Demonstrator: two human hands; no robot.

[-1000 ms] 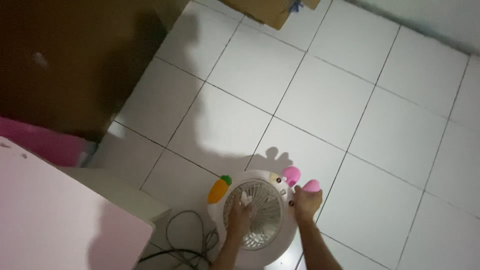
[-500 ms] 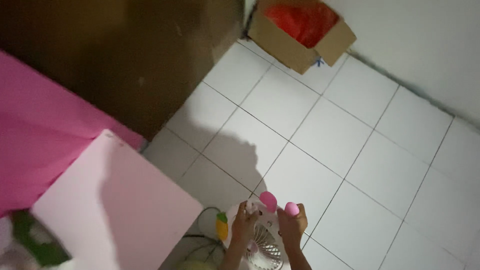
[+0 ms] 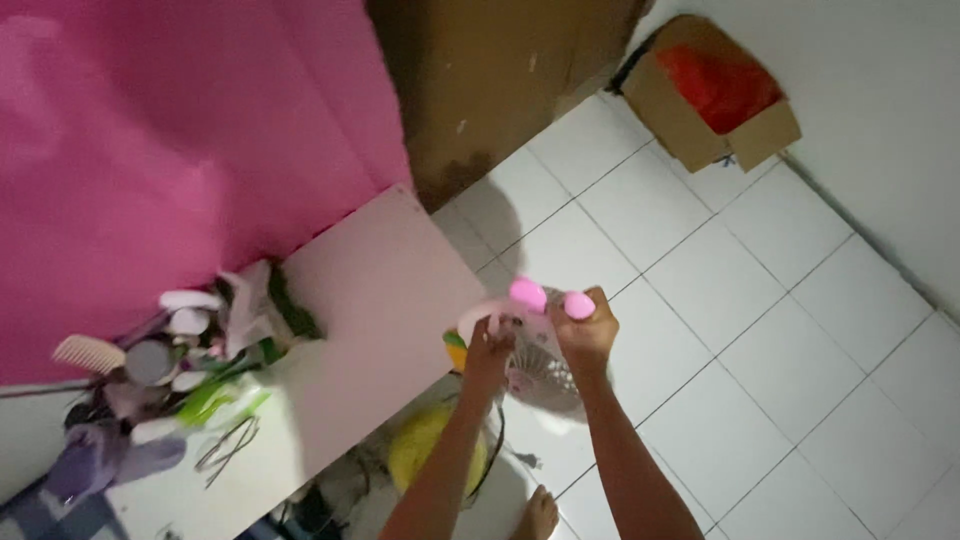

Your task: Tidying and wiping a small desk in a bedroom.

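Both hands are gripping a small white fan [image 3: 535, 365] with pink ears: the left hand [image 3: 488, 352] is pinching its rim, the right hand [image 3: 587, 330] is clutching an ear. It is hanging above the tiled floor [image 3: 760, 300], beside the pale desk's [image 3: 370, 300] right edge. The dangling cord [image 3: 497, 440] could likely snag, jerking the fan loose.

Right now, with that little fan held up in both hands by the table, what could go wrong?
The fan hangs in the air over hard tile floor, held only at its top edge by the left hand and right hand; a slip could drop and crack it. A bare foot stands just below and might be hit. The table edge is close, so the fan could knock it.
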